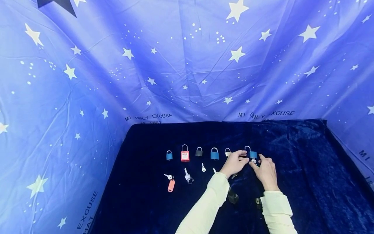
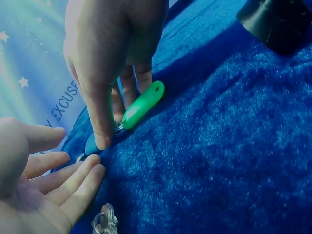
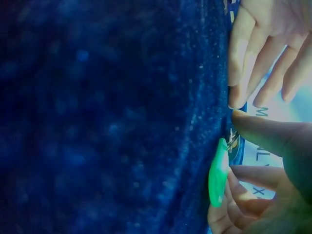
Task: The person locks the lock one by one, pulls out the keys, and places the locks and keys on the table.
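A blue padlock with its shackle swung open lies at the right end of a row of padlocks. My right hand holds its body between thumb and fingers. At the padlock's lower edge is a key, and a green key tag hangs from it by a ring, beside the right fingers. My left hand reaches in from the left, its fingers extended and their tips at the padlock's side. Whether the key sits fully inside the lock is hidden by the fingers.
Left along the row stand a small brass-coloured padlock, a blue one, a dark one, a red one and a small blue one. Several keys lie below, one with an orange tag. Dark blue velvet covers the table.
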### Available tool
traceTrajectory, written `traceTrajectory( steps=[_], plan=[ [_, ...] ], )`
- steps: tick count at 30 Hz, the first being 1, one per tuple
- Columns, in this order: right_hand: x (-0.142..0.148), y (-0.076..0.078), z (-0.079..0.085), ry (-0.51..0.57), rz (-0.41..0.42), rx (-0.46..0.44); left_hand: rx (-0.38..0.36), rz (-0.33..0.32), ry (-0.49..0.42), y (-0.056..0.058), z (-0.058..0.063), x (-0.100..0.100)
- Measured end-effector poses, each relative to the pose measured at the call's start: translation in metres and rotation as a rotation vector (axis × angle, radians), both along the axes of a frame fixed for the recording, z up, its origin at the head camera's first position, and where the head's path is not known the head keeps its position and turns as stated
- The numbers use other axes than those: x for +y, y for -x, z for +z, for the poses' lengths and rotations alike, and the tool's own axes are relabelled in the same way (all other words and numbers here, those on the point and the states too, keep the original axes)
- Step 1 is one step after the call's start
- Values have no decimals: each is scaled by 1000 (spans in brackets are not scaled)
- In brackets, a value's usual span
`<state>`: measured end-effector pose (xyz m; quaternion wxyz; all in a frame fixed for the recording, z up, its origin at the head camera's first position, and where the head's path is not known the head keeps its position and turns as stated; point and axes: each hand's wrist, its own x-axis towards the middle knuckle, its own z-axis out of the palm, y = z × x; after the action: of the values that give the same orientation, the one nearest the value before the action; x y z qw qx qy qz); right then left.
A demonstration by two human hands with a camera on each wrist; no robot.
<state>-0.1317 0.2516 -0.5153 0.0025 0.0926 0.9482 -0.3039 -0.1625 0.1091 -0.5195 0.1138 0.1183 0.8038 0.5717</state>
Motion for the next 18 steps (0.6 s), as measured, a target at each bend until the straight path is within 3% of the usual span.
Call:
traceTrajectory(
  steps=[8,18],
  plan=[
    [2,3,-1,23,33,18,-18,-2,-18,1,-2,4],
    [0,1,-2,78,13,93,-94,15,-112,-2,-5,8]
  ],
)
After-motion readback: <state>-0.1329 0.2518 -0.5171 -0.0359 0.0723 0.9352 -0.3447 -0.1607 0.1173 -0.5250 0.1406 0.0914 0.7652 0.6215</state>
